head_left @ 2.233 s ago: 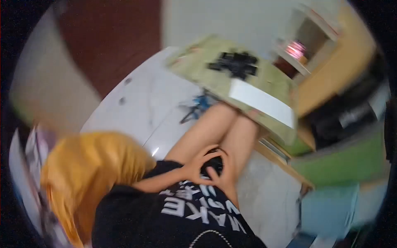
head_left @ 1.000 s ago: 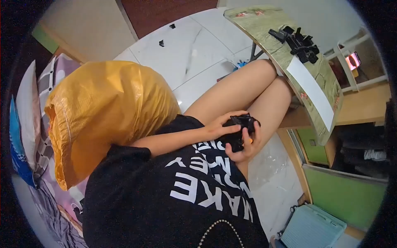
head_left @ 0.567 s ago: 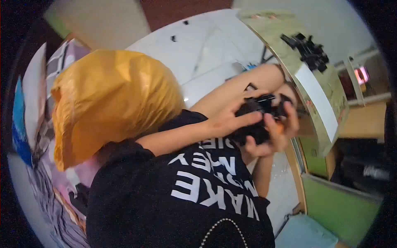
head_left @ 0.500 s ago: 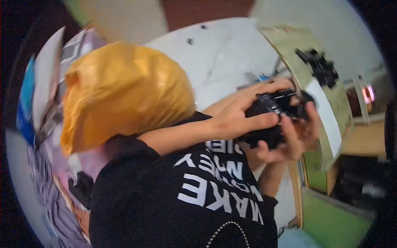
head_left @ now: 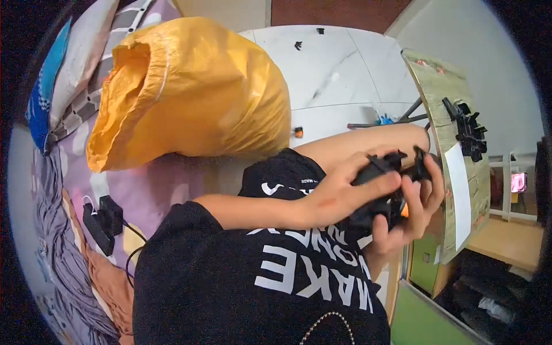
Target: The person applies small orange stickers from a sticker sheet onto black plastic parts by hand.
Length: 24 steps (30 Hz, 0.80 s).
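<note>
My left hand (head_left: 339, 192) reaches in from the left and is closed around a dark black plastic assembly (head_left: 374, 213), its thumb lying across the front. My right hand (head_left: 411, 215) is on the right side of the same assembly, fingers curled. Between the fingertips of my right hand is a black upright piece (head_left: 420, 163); whether it is joined to the assembly cannot be made out. A small orange spot shows between the hands. Fingers hide much of the assembly.
A yellow sack (head_left: 201, 92) lies at upper left on a bed (head_left: 155, 190) with a black power adapter (head_left: 106, 221). At right, a low table (head_left: 443, 109) bears another black assembly (head_left: 468, 129) and white paper (head_left: 457, 195). Small black parts (head_left: 298, 45) lie on the white floor (head_left: 322, 75).
The view has shifted and become sharper, with the sack, table and floor parts displaced in it. My hands still hold the black assembly, and the upright piece now shows more clearly.
</note>
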Each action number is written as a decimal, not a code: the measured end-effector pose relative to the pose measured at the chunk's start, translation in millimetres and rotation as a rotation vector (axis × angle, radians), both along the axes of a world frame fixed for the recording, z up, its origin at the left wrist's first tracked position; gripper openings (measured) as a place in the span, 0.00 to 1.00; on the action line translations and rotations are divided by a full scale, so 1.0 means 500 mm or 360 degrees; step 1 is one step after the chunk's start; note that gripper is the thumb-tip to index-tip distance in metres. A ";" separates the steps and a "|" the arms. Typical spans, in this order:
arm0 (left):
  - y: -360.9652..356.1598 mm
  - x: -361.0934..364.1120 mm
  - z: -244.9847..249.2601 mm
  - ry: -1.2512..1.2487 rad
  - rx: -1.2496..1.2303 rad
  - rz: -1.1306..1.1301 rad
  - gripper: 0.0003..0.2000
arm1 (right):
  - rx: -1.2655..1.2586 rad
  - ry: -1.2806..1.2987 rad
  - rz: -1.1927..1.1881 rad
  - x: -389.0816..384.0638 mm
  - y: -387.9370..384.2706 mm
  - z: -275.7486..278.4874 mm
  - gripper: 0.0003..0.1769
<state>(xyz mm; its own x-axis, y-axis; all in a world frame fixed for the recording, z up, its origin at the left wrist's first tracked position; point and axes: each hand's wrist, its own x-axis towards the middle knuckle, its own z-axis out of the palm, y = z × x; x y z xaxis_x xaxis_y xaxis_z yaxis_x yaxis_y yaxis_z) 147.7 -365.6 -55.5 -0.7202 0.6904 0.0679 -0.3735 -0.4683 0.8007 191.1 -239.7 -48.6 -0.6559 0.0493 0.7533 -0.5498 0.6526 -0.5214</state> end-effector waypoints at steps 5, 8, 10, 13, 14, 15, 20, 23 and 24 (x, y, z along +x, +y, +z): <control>0.034 -0.003 -0.002 0.0570 -0.0247 -0.0020 0.28 | -0.0009 0.0233 -0.0238 0.040 0.040 -0.041 0.26; 0.036 -0.014 0.010 0.0814 -0.0304 0.0012 0.28 | 0.0004 0.0350 -0.0287 0.033 0.051 -0.044 0.26; 0.033 -0.023 0.021 0.0925 -0.0319 0.0094 0.27 | 0.0013 0.0418 -0.0253 0.019 0.056 -0.043 0.25; 0.011 -0.038 0.057 0.0838 -0.0216 0.0247 0.27 | 0.0058 0.0431 -0.0103 -0.025 0.041 -0.004 0.27; -0.006 -0.044 0.078 0.0701 -0.0093 0.0333 0.27 | 0.0043 0.0458 -0.0059 -0.054 0.022 0.025 0.27; -0.030 -0.050 0.102 0.0577 0.0029 0.0424 0.27 | 0.0052 0.0561 0.0088 -0.093 -0.012 0.060 0.26; -0.233 -0.120 0.227 0.1024 0.0030 0.2858 0.25 | 0.0041 0.0633 0.1392 -0.236 -0.317 0.287 0.28; -0.344 -0.101 0.246 0.1084 -0.0124 0.3272 0.24 | -0.0231 0.0950 0.1903 -0.298 -0.583 0.340 0.25; -0.451 -0.079 0.244 0.0954 -0.0258 0.2951 0.25 | -0.0538 0.1278 0.1553 -0.300 -0.631 0.337 0.15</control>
